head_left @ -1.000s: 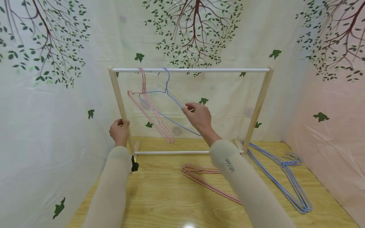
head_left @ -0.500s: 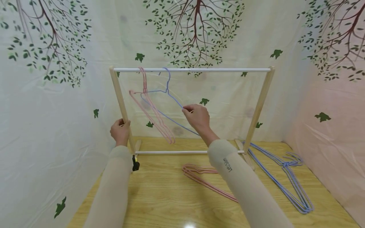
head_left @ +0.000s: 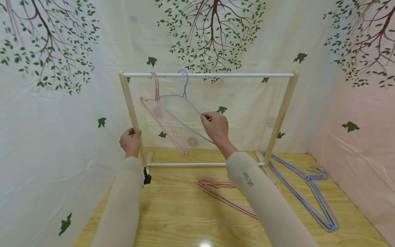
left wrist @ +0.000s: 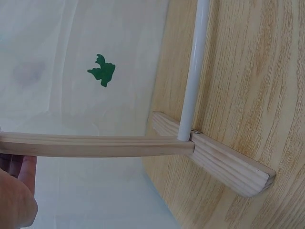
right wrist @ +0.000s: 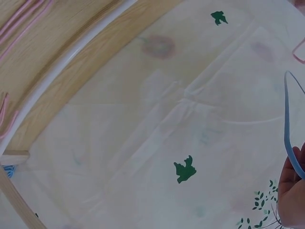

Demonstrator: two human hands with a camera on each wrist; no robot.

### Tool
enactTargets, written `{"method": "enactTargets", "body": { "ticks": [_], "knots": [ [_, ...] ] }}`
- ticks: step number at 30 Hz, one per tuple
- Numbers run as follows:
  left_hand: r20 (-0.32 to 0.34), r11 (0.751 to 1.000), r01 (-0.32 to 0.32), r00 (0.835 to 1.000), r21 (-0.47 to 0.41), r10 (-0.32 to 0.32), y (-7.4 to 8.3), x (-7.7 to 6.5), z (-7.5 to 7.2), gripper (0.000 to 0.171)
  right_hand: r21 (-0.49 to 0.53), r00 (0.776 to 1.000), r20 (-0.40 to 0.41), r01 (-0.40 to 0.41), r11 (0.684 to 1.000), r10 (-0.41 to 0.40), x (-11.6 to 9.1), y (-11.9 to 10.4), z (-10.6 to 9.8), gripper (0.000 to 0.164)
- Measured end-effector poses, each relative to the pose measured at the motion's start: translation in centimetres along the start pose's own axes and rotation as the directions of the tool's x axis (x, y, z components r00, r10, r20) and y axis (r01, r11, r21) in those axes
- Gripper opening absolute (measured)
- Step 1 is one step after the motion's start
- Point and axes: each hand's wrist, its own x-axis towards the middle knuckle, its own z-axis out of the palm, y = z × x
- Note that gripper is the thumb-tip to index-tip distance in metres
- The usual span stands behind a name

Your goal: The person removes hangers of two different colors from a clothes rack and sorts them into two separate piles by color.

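My right hand [head_left: 217,128] pinches the sloping shoulder of a blue clothes hanger [head_left: 193,105], whose hook loops over the top rail [head_left: 234,75] of a small clothes rack and stands slightly above it. In the right wrist view, the fingers are at the lower end of the visible part of the hanger [right wrist: 287,114]. On the left, my left hand [head_left: 130,142] grips the rack's wooden post [head_left: 131,106]; the left wrist view shows the thumb against this post [left wrist: 95,145]. Two pink hangers [head_left: 170,126] hang from the rail between post and blue hanger, partly covering the latter.
Several pink hangers [head_left: 216,196] lie on the wooden table, partly behind my right sleeve. Several blue hangers [head_left: 321,202] lie at the right, near the rack's right post [head_left: 281,118]. A lower white bar [head_left: 188,165] joins the posts. A small black object [head_left: 147,176] is beside the left foot.
My right hand has moved slightly right with the blue hanger, and the hanger's hook has risen a little above the rail. My left hand stays on the post.
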Motion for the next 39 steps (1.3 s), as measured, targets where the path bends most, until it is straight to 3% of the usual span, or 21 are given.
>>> {"method": "enactTargets", "body": {
  "ticks": [20, 31, 39],
  "knots": [
    [-0.021, 1.0, -0.002, 1.0, 0.027, 0.003, 0.6, -1.4, -1.0, 0.033, 0.156, 0.985, -0.174, 0.032, 0.987, -0.005, -2.1, 2.9, -3.6, 0.013],
    [-0.024, 0.999, 0.015, 1.0, 0.035, -0.014, 0.9, -2.1, -1.5, 0.034, 0.189, 0.956, -0.289, 0.102, 0.977, -0.044, -4.2, 5.9, -6.0, 0.01],
    [-0.029, 0.999, 0.017, 0.999, 0.039, -0.016, 1.2, -2.8, -1.7, 0.034, 0.229, 0.945, -0.323, 0.131, 0.965, -0.052, -5.8, 7.7, -8.7, 0.01]
  ]
}}
